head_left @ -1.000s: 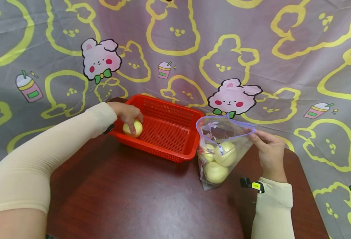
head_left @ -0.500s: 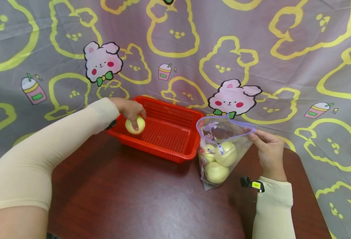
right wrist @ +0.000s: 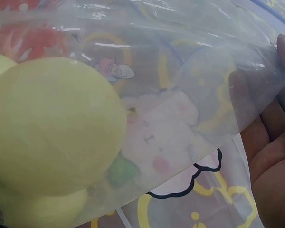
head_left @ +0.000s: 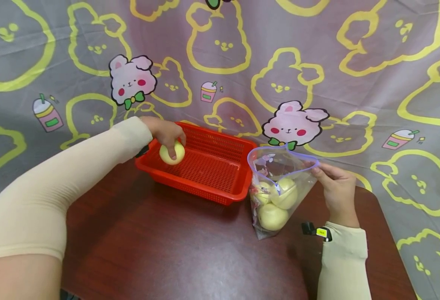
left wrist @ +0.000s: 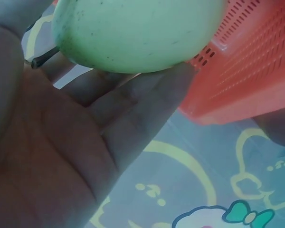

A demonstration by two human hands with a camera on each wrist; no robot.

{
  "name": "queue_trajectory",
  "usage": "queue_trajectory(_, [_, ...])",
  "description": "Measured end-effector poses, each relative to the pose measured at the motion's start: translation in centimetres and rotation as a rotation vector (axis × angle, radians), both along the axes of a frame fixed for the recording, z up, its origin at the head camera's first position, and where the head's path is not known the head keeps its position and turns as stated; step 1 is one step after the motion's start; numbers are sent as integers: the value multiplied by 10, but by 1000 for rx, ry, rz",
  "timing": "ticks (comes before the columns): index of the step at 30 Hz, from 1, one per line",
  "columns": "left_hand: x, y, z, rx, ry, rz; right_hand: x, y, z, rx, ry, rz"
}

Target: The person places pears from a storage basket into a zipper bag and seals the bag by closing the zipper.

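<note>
My left hand (head_left: pixel 167 132) grips a pale yellow pear (head_left: pixel 172 153) over the left end of the red plastic basket (head_left: pixel 156 171). Close up in the left wrist view, the pear (left wrist: pixel 137 33) shows small dark specks and a dark stem, with my fingers curled beneath it. On the right, my right hand (head_left: pixel 336 183) pinches the purple rim of a clear zip bag (head_left: pixel 302 179) at its corner. The mouth of the bag gapes wide. Several pears (head_left: pixel 272 216) lie inside it, one (right wrist: pixel 57 126) large in the right wrist view.
Basket and bag stand side by side on a dark reddish-brown table (head_left: pixel 190 250). Behind them hangs a grey curtain (head_left: pixel 227 54) with yellow outlines and cartoon rabbits, close to the table's back edge.
My left hand has lifted the pear a little and carried it slightly right and toward the back within the basket. My right hand and the bag have stayed almost still.
</note>
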State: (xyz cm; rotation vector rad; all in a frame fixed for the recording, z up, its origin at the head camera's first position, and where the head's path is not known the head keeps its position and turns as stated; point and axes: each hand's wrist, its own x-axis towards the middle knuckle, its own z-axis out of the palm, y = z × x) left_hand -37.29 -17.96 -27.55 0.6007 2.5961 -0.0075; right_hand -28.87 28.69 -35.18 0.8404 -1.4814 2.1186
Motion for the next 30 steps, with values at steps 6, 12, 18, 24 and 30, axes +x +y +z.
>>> queue_trajectory(6, [-1,6,11,-9,2,8,-1,2,-2,4,-5,-4])
queue_trajectory(12, [1,10,20,-18,-21,12,-1,3,-3,1,-5,6])
queue_trajectory(18, [2,14,29,-36,-12,12,-1,3,-3,15,-4,-2])
queue_trajectory(24, [0,19,34,-63,25,9,-1,2,0,13,-5,3])
queue_trajectory(30, [1,22,40,-40,6,26,-2,2,1,17,-5,-11])
